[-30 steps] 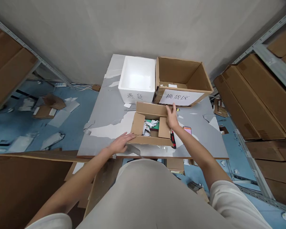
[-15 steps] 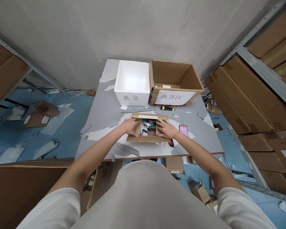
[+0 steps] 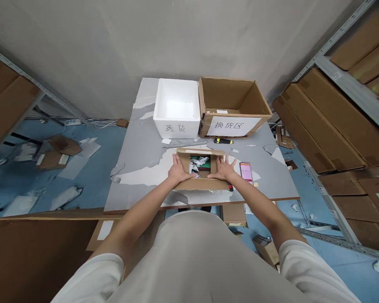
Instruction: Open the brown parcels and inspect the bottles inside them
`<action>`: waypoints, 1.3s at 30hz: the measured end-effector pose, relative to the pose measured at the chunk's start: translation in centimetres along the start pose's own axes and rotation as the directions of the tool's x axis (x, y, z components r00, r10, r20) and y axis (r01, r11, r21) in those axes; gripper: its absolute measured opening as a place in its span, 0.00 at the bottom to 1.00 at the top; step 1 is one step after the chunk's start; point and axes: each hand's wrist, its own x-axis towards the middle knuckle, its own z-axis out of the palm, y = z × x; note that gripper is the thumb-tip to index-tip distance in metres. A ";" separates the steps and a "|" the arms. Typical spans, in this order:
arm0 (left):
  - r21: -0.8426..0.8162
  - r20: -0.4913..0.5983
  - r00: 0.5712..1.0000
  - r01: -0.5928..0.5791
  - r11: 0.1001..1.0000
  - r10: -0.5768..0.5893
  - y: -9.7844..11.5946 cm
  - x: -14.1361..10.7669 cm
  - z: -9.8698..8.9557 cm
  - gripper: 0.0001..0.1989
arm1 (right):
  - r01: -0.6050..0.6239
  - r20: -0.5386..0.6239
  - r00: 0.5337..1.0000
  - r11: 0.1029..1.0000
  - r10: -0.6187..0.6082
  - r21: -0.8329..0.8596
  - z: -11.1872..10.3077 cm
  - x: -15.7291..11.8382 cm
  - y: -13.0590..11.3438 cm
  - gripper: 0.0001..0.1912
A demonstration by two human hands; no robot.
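A small opened cardboard box [image 3: 202,184] lies near the front edge of the table, its flaps spread. Inside it are crumpled paper [image 3: 199,161] and a green item [image 3: 205,166]. My left hand [image 3: 177,170] rests with spread fingers on the left side of the box, thumb along the front flap. On the right side, my right hand [image 3: 224,168] presses with its fingers fanned out. Both palms touch the cardboard and neither hand is closed around anything. A red and black tool [image 3: 230,186] shows partly beside the box, below my right hand.
At the back of the table [image 3: 135,159] stand a white foam box [image 3: 177,129] and a large cardboard box [image 3: 233,126], both with handwriting. A yellow-black cutter [image 3: 223,141] lies before them. A phone [image 3: 246,172] is at the right. Shelves with cartons [image 3: 322,122] flank the table.
Both hands have opened, fingers now spread over the side flaps. The side flaps have moved outward, showing more of the box's inside. The camera view has shifted slightly.
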 end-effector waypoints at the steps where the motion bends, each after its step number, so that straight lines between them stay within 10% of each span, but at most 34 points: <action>1: 0.010 -0.004 1.000 0.010 1.000 -0.010 0.2 0.1 0.2 0.69 | -0.024 0.020 1.000 1.000 0.023 0.007 0.2 0.1 -0.4 0.64; 9: -0.073 0.001 1.000 -0.016 0.997 0.016 -0.6 0.2 0.0 0.63 | -0.209 0.061 0.975 0.975 0.214 -0.076 0.1 0.8 -2.8 0.57; 15: -0.363 -0.107 0.981 -0.192 0.912 0.164 -3.2 -0.1 -0.9 0.38 | -0.249 0.021 0.967 0.960 0.254 -0.125 -0.3 0.9 -2.7 0.62; 21: -0.154 -0.482 0.817 -0.436 0.887 0.318 -5.3 -1.1 -3.3 0.33 | -0.208 -0.029 0.978 0.960 0.206 -0.189 0.1 0.5 -3.1 0.59; 24: 0.207 -0.349 0.759 -0.510 0.835 0.550 -5.0 -1.7 -4.8 0.26 | -0.107 -0.105 0.991 0.972 0.087 -0.210 -0.2 -0.1 -2.8 0.51; 28: 0.402 -0.178 0.824 -0.438 0.804 0.537 -4.3 -1.7 -5.7 0.24 | 0.069 -0.165 0.980 0.969 -0.110 -0.238 -1.7 -0.8 -1.6 0.44; 33: 0.333 0.119 0.883 -0.466 0.820 0.453 -5.7 -0.2 -6.1 0.52 | 0.311 -0.120 0.940 0.946 -0.321 -0.095 -3.8 -0.6 2.1 0.63; 39: 0.255 0.265 0.831 -0.549 0.796 0.488 -6.1 2.1 -6.1 0.72 | 0.490 -0.025 0.870 0.861 -0.492 0.134 -3.6 0.7 5.9 0.80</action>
